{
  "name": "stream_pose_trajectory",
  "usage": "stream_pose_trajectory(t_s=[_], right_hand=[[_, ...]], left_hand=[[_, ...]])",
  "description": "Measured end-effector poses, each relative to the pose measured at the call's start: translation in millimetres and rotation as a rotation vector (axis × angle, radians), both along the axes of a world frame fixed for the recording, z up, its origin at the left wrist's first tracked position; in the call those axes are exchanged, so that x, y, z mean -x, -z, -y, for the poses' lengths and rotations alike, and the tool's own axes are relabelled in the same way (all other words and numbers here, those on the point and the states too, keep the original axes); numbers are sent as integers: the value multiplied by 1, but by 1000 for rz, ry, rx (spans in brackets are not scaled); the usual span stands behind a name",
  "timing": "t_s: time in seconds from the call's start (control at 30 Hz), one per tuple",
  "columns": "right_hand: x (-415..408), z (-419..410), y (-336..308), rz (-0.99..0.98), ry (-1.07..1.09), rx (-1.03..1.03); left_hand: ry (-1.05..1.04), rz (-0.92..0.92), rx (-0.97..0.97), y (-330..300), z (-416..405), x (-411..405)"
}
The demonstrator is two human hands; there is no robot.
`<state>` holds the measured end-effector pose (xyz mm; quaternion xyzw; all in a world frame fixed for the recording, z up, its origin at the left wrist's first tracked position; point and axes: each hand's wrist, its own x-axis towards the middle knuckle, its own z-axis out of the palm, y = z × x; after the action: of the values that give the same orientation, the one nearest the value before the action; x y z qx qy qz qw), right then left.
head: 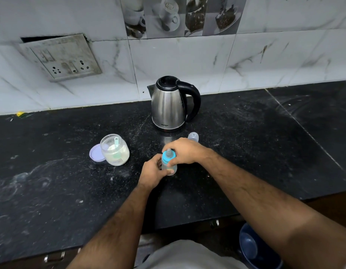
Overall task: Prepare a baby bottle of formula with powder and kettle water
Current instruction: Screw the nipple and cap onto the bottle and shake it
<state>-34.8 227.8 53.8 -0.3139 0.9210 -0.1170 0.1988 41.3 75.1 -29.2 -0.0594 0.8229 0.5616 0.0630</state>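
Observation:
A small clear baby bottle (pixel 169 165) with a blue collar and teat stands upright on the black counter (pixel 61 191). My left hand (pixel 152 172) grips its body from the left. My right hand (pixel 184 152) curls over the blue collar at the top. Behind them stands a steel kettle (pixel 169 104) with a black handle, lid down. To the left sits an open clear jar of white powder (pixel 115 150) with a small scoop standing in it. Its lilac lid (pixel 96 153) leans against the jar's left side. The bottle's clear cap (pixel 193 136) lies behind my right hand.
A tiled wall with a socket plate (pixel 61 57) runs along the back of the counter. Below the counter's front edge, drawer handles show, and a dark blue bucket (pixel 257 249) stands on the floor at the lower right.

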Motion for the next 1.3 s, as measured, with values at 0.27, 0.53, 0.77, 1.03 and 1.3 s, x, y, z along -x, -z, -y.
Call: stream_pose_trajectory(t_s=[0.27, 0.53, 0.77, 1.03, 1.3], right_hand=[[-24, -1, 16, -121, 142, 113], [-33, 7, 15, -76, 240, 52], [-9, -3, 2, -7, 15, 72], [-29, -4, 21, -139, 132, 173], [-62, 23, 36, -216, 498, 254]], left_hand=[[-50, -48, 31, 5, -4, -4], [-41, -42, 76, 3, -1, -2], [-24, -12, 45, 3, 0, 0], [-49, -36, 62, 4, -4, -4], [-86, -74, 151, 8, -6, -6]])
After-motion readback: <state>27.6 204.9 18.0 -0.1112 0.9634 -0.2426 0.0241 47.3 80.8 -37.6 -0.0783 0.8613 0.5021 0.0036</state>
